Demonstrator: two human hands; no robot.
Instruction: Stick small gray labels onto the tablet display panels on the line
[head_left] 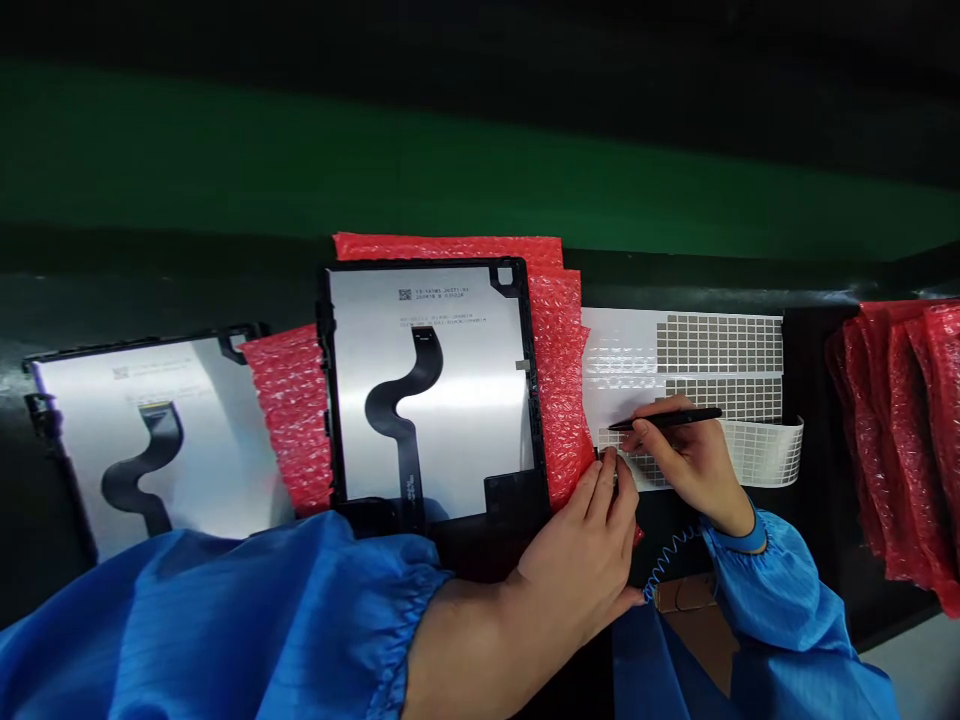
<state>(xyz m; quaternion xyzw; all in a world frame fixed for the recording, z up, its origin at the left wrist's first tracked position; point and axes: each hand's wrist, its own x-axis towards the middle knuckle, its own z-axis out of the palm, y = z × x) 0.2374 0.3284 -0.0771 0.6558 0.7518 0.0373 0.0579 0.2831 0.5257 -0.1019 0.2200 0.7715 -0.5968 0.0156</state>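
My right hand (694, 455) grips slim black tweezers (675, 418) like a pen, their tip close over a sheet of small grey stickers (720, 345). Stretched-out fingers of my left hand (589, 540) rest on the sheet's lower left edge, beside the tweezers' tip. Left of that hand lies a display panel (465, 400), silver back up in a black frame. A black S-shaped flex cable (401, 395) runs down its back. Red bubble wrap (559, 390) lies under the panel. What is beneath my left fingertips is hidden.
A second silver-backed panel (210, 430) lies at the far left, partly covered by my blue sleeve (225, 610). Several red bubble-wrap bags (900, 430) are stacked at the right. A blue coiled cord (667, 560) runs from my right wristband (742, 540).
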